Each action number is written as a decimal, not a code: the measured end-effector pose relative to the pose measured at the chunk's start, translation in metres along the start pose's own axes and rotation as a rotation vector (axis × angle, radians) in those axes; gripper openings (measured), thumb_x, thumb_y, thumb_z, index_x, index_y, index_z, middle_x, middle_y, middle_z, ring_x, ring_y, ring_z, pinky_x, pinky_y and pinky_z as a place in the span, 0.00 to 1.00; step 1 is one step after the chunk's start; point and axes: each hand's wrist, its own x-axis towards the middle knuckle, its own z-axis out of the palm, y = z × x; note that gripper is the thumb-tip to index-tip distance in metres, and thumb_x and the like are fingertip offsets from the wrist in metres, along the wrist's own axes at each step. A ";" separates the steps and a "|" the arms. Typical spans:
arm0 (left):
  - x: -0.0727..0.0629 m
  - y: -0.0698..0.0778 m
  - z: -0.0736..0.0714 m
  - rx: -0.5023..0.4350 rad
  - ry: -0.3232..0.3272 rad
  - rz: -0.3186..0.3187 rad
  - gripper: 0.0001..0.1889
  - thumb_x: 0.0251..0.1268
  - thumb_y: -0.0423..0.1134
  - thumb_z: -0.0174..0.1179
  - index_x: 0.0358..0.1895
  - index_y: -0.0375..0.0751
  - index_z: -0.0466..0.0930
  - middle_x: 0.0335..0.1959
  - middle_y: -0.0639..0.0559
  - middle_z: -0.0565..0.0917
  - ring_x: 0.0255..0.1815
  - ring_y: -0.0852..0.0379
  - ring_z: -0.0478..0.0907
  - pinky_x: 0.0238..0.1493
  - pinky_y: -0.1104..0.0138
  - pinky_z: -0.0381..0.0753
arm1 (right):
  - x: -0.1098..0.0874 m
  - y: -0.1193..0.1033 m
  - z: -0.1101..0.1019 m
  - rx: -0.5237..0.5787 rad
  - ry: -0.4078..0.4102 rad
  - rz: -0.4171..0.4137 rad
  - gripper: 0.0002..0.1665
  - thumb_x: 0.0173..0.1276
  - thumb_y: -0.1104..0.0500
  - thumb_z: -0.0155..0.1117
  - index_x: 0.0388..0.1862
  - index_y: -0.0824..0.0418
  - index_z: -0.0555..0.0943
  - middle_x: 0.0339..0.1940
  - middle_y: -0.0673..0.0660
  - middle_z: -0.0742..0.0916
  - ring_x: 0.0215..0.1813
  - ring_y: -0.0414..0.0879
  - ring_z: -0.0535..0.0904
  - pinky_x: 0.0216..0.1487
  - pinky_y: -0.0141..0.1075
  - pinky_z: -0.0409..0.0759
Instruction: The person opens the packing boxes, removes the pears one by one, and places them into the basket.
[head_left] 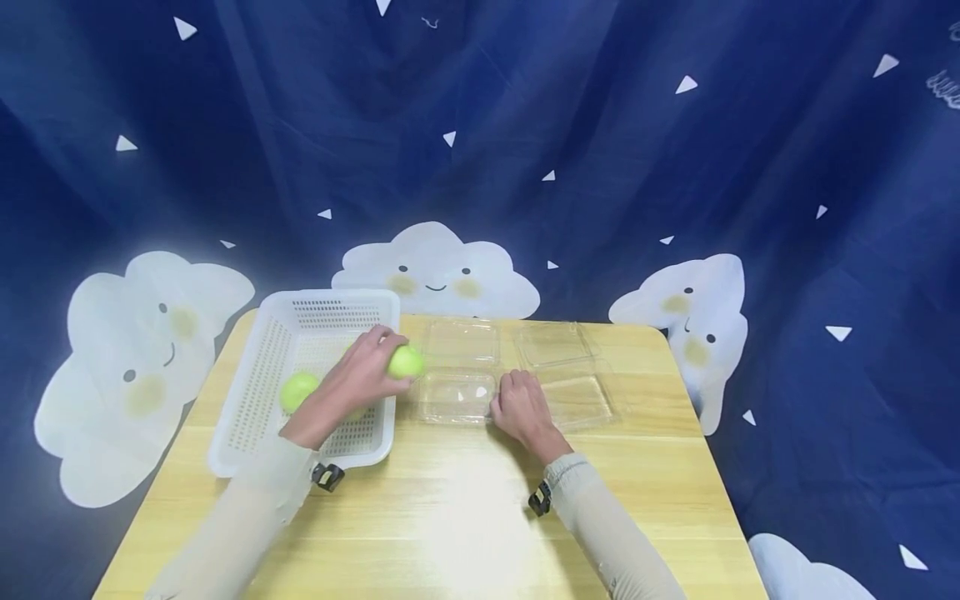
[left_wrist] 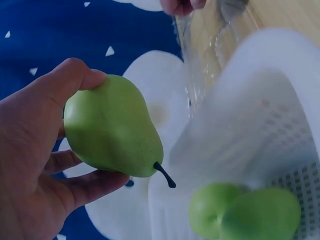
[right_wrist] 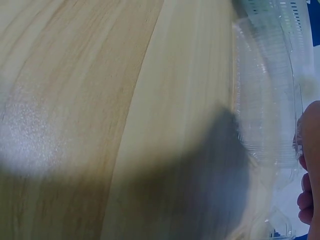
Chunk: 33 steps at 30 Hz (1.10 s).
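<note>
A green pear (left_wrist: 112, 127) with a dark stem is gripped between the thumb and fingers of my left hand (head_left: 360, 371). In the head view that pear (head_left: 406, 362) is at the right rim of a white perforated basket (head_left: 392, 429). More green pears (left_wrist: 262, 215) lie inside the basket, partly hidden by the left arm in the head view. With curled fingers, my right hand (head_left: 522, 407) holds the near right edge of a clear plastic box (head_left: 453, 398), whose lid (head_left: 462, 340) lies folded back behind it. The right wrist view shows this hand (right_wrist: 311, 165) only at its edge.
A second clear plastic box (head_left: 577, 402) with its lid (head_left: 555, 343) opened back stands right of the right hand. Everything sits on a light wooden table (head_left: 450, 508). A dark blue curtain (head_left: 487, 100) with white clouds hangs behind the table and at its sides.
</note>
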 end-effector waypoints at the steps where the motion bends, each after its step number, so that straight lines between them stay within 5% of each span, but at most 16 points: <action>1: -0.003 -0.004 -0.002 0.000 0.012 -0.002 0.37 0.52 0.52 0.73 0.66 0.40 0.77 0.62 0.40 0.77 0.56 0.41 0.78 0.54 0.47 0.86 | 0.000 0.000 0.000 -0.002 -0.005 0.001 0.10 0.65 0.58 0.57 0.25 0.59 0.71 0.25 0.54 0.74 0.30 0.49 0.68 0.37 0.41 0.76; 11: -0.027 -0.034 -0.012 -0.007 0.076 -0.058 0.34 0.53 0.50 0.73 0.63 0.38 0.78 0.59 0.34 0.78 0.51 0.37 0.80 0.48 0.44 0.86 | 0.000 0.001 0.003 -0.005 -0.035 0.013 0.10 0.66 0.57 0.56 0.26 0.59 0.71 0.25 0.53 0.73 0.31 0.48 0.68 0.38 0.40 0.75; 33: -0.053 -0.066 -0.030 0.033 0.008 -0.213 0.37 0.52 0.53 0.76 0.60 0.30 0.80 0.47 0.35 0.79 0.40 0.41 0.80 0.42 0.47 0.85 | -0.001 0.000 0.001 -0.006 0.003 0.010 0.10 0.64 0.57 0.56 0.24 0.59 0.71 0.23 0.52 0.73 0.29 0.48 0.67 0.36 0.41 0.75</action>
